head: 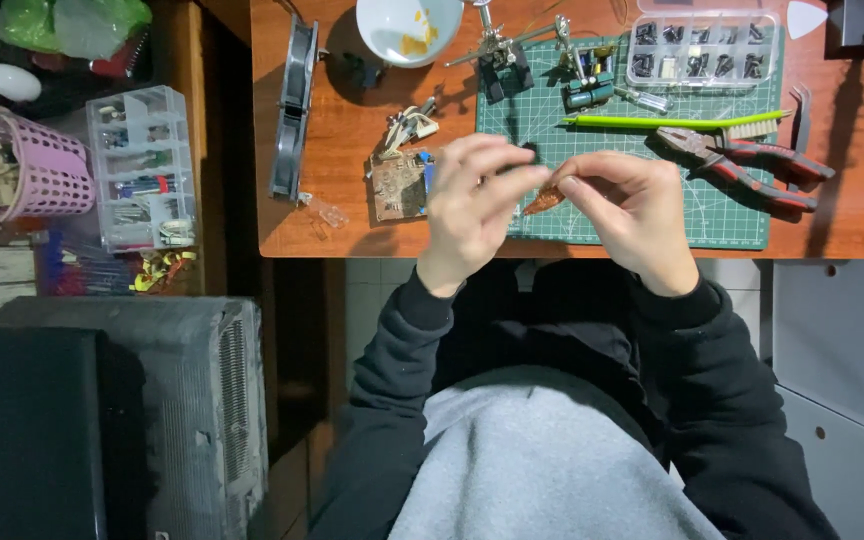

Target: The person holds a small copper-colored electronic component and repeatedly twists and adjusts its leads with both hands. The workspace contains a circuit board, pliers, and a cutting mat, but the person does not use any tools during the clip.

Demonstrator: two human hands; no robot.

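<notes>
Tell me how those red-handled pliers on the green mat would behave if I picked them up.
The pliers look like metal with thick grips, so probably heavy for their size and stiff. The handles lie splayed, so the joint may swing loosely when lifted. Lying flat on the cutting mat, they seem unlikely to roll.

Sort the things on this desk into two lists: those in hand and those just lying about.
In hand: small copper-brown part, pinched between left hand and right hand.

Lying about: circuit board, pliers, green brush, compartment box, white bowl.
</notes>
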